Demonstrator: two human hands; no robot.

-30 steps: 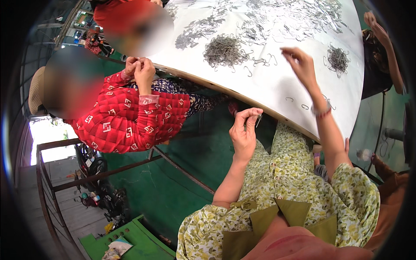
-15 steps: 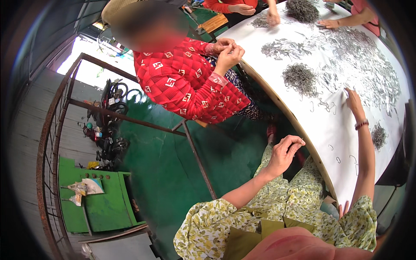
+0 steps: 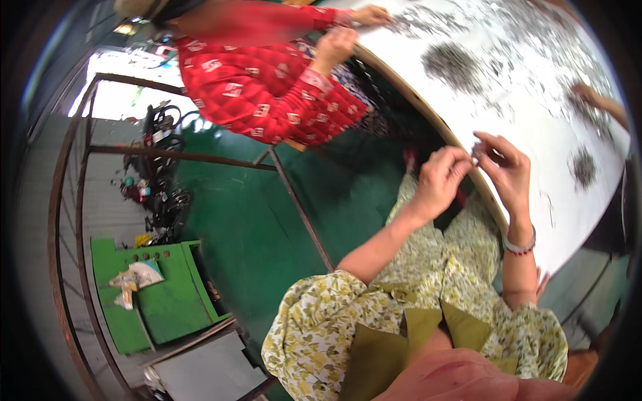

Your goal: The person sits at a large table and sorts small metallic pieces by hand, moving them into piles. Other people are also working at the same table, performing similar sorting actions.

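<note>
Right hand has come off the white table to meet left hand at 1 o'clock, both pinching a small metal piece, so assembly is underway.

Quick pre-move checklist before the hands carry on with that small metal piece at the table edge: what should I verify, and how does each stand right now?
1. Both hands in view: ok. Left hand and right hand meet at the white table edge.
2. Small metal piece pinched between the fingertips: ok, though its shape is too small to tell.
3. Which hand bears the piece: cannot tell.
4. Supply within sight: ok, a heap of metal pieces lies on the table.
5. Co-worker in the red jacket apart from these hands: ok.
</note>
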